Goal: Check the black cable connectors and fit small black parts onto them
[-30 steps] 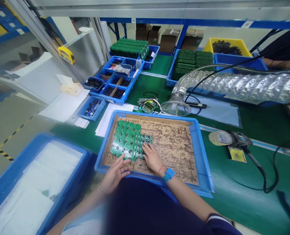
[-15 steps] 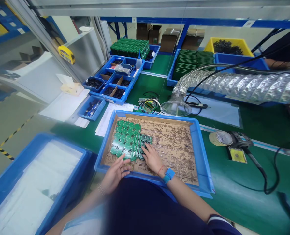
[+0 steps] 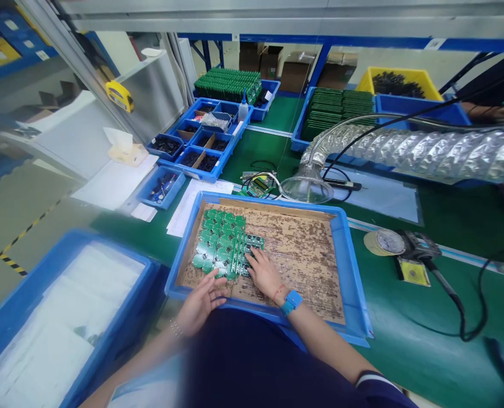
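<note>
A blue tray (image 3: 354, 272) lined with brown cardboard lies in front of me. Green circuit board panels (image 3: 218, 241) rest flat in its left half, with narrow strips and small dark parts along their right side. My right hand (image 3: 264, 273), below a blue watch, lies over that right side with fingers stretched out on the boards. Just at the lower edge of the panels is my left hand (image 3: 204, 296), fingers apart and nothing in it. Whether its fingertips touch the boards I cannot tell.
A clear fume hood (image 3: 306, 187) on a foil duct (image 3: 405, 150) hangs behind the tray. To the right are a soldering iron stand (image 3: 417, 245) and its cable. Parts bins (image 3: 205, 141) stand at the back left; a blue bin of white sheets (image 3: 145, 277) is near left.
Both hands stay in nearly the same place. The view has shifted very slightly; nothing on the tray has visibly moved.
</note>
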`<state>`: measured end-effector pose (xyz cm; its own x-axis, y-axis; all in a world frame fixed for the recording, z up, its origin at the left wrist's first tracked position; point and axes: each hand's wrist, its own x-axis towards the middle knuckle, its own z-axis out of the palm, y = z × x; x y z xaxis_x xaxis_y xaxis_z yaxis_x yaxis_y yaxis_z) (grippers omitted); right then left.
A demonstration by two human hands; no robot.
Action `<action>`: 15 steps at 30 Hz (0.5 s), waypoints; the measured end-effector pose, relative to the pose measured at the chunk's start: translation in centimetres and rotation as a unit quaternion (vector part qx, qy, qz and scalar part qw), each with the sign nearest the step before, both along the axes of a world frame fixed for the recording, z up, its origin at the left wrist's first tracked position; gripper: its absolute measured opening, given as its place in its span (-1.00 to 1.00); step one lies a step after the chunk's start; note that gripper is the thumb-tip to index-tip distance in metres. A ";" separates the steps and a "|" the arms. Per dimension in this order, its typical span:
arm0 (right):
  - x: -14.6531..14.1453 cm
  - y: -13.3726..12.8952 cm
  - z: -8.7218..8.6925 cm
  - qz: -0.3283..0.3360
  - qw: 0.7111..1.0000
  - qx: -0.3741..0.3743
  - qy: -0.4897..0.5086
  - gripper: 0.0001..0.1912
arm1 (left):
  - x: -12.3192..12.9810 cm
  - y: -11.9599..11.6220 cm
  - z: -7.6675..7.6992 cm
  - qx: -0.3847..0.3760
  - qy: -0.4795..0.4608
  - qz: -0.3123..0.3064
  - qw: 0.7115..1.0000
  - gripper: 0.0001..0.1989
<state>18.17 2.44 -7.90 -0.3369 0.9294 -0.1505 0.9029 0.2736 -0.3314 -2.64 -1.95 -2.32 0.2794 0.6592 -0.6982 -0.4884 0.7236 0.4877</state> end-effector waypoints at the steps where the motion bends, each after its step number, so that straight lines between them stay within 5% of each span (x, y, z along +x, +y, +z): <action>1: 0.0 0.0 0.0 0.001 1.000 0.004 -0.003 -0.58 | 0.0 -0.1 0.1 -0.001 0.001 0.002 1.000 -0.58; 7: 0.3 0.4 -0.7 0.005 0.999 0.036 -0.008 -0.61 | -0.2 -0.9 -0.1 -0.013 0.012 0.034 0.999 -0.59; 15: 1.3 2.2 -2.5 0.113 0.983 0.144 0.024 -0.59 | -2.9 -3.6 0.0 0.000 0.098 0.042 0.994 -0.64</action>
<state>19.45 4.60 -10.41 -0.5396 0.8319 0.1295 0.7935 0.5539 -0.2521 -5.57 -5.52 -2.36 0.0807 0.6741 -0.7342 -0.4429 0.6842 0.5795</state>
